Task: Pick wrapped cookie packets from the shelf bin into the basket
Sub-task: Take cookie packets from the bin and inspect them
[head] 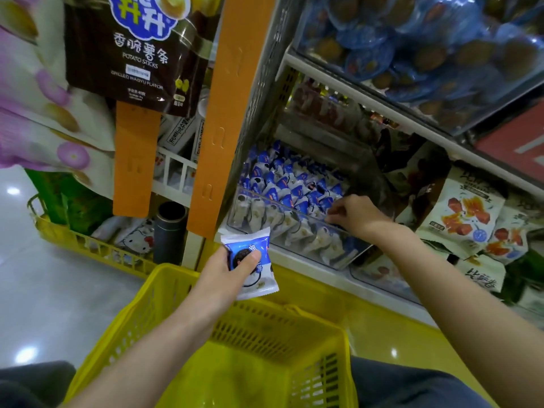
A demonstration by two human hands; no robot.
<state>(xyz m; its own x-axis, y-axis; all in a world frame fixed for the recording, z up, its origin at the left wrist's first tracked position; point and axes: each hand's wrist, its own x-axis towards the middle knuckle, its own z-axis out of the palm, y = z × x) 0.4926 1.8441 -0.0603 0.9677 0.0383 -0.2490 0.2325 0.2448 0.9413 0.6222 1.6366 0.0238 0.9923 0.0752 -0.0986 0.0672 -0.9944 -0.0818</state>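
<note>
My left hand (228,275) grips a blue-and-white wrapped cookie packet (256,285) above the far rim of the yellow basket (176,290). A clear shelf bin (332,257) holds several more blue-and-white cookie packets (282,184). My right hand (357,214) reaches into the bin's right end, its fingers curled down among the packets; whether they pinch one is hidden. The basket looks empty inside.
An orange shelf post (215,119) stands left of the bin. Potato stick bags (129,54) hang at upper left. A second yellow basket (88,242) with goods sits on the floor at left. Snack bags (468,213) fill the shelf at right.
</note>
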